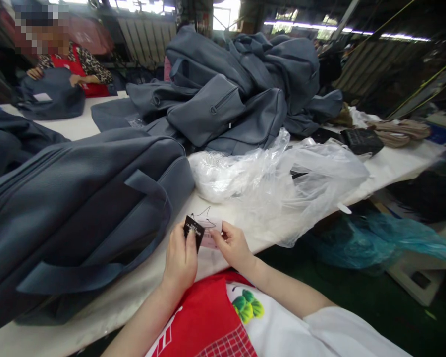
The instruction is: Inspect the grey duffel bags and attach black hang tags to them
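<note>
Between the thumb and fingers of my left hand (181,255) is a black hang tag (193,231) with pale print. My right hand (235,243) pinches the edge of a pale pinkish label (209,238), which lies partly behind the black tag. A thin dark string (207,212) loops up above both tags. Left of my hands, a large dark blue-grey bag (96,193) lies on its side, its strap (74,276) hanging toward me. My hands are over the near edge of the white table, apart from the bag.
Clear plastic bags (275,183) are heaped on the white table (111,312). Behind them rises a pile of blue-grey bags (223,104). A co-worker in a red apron (65,62) handles another bag (55,94) at far left. Blue plastic (386,243) hangs beyond the table's right edge.
</note>
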Demonstrator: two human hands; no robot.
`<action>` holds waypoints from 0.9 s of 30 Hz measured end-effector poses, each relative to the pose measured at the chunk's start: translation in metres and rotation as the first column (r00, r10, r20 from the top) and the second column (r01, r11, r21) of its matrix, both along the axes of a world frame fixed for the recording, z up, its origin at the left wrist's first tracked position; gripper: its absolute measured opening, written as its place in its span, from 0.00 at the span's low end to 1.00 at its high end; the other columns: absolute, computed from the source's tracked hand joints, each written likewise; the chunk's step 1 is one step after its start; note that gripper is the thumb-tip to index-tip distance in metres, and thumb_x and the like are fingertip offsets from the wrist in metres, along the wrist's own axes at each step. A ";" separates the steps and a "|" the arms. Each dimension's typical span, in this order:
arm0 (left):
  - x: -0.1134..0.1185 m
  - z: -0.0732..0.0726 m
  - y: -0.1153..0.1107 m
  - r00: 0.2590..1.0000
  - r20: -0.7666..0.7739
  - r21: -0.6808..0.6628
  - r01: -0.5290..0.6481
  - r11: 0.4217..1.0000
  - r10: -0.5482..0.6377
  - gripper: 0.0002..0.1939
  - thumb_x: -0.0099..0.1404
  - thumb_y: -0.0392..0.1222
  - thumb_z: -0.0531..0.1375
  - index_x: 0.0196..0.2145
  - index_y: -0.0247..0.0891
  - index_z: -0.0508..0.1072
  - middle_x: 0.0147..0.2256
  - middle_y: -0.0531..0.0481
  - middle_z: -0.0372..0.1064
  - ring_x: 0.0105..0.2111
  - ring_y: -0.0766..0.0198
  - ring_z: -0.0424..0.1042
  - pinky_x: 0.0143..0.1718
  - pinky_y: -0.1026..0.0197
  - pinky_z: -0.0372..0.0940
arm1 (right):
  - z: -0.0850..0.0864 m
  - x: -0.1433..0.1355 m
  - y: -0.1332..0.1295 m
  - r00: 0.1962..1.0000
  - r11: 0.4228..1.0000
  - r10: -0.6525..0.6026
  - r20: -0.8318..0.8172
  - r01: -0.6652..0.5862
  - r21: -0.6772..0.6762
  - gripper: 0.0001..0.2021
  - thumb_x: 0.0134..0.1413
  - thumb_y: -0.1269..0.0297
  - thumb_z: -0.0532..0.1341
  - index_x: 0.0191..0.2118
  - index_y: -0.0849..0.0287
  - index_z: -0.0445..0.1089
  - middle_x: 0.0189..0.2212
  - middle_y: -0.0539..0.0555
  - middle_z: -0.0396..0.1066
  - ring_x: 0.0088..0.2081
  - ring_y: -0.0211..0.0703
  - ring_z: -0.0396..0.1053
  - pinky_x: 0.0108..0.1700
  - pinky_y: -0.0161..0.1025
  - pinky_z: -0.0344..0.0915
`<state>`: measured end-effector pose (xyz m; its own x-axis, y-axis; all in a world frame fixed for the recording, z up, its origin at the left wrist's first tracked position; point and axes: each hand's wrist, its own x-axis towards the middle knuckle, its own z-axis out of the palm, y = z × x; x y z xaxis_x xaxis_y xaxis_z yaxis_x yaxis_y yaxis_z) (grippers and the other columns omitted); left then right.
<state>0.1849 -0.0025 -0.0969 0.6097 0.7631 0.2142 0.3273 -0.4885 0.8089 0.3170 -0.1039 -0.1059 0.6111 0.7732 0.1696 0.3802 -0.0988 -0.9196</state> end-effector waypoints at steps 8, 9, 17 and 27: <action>-0.001 0.002 0.004 0.980 0.166 0.012 -0.112 0.994 0.108 0.10 0.66 0.49 0.58 0.36 0.40 0.70 0.36 0.49 0.70 0.36 0.60 0.70 0.38 0.60 0.64 | 0.003 -0.011 -0.001 0.998 0.994 -0.018 -0.064 0.025 0.109 0.12 0.61 0.58 0.59 0.39 0.60 0.75 0.33 0.55 0.76 0.34 0.42 0.73 0.37 0.37 0.70; -0.003 0.004 0.005 0.978 0.169 0.057 -0.135 0.989 0.123 0.09 0.65 0.48 0.59 0.35 0.40 0.71 0.37 0.49 0.70 0.37 0.60 0.70 0.40 0.59 0.64 | 0.004 -0.011 -0.002 0.996 0.993 -0.027 -0.083 0.036 0.111 0.12 0.62 0.57 0.58 0.40 0.59 0.75 0.33 0.55 0.76 0.34 0.43 0.73 0.38 0.38 0.71; -0.005 0.016 0.008 0.974 0.082 0.134 0.200 0.971 -0.212 0.10 0.69 0.44 0.54 0.40 0.41 0.74 0.44 0.45 0.71 0.47 0.58 0.70 0.49 0.57 0.64 | 0.009 -0.011 -0.007 0.958 0.974 0.159 -0.237 -0.113 0.194 0.16 0.67 0.54 0.52 0.41 0.57 0.73 0.35 0.54 0.73 0.37 0.43 0.70 0.45 0.41 0.69; -0.009 0.015 0.009 0.982 0.114 0.203 0.123 0.971 -0.148 0.04 0.65 0.41 0.59 0.33 0.40 0.72 0.36 0.49 0.71 0.43 0.60 0.70 0.44 0.60 0.64 | 0.009 -0.003 -0.007 0.929 0.932 0.347 -0.130 -0.327 0.155 0.15 0.68 0.60 0.50 0.47 0.56 0.73 0.41 0.56 0.74 0.43 0.45 0.72 0.50 0.43 0.67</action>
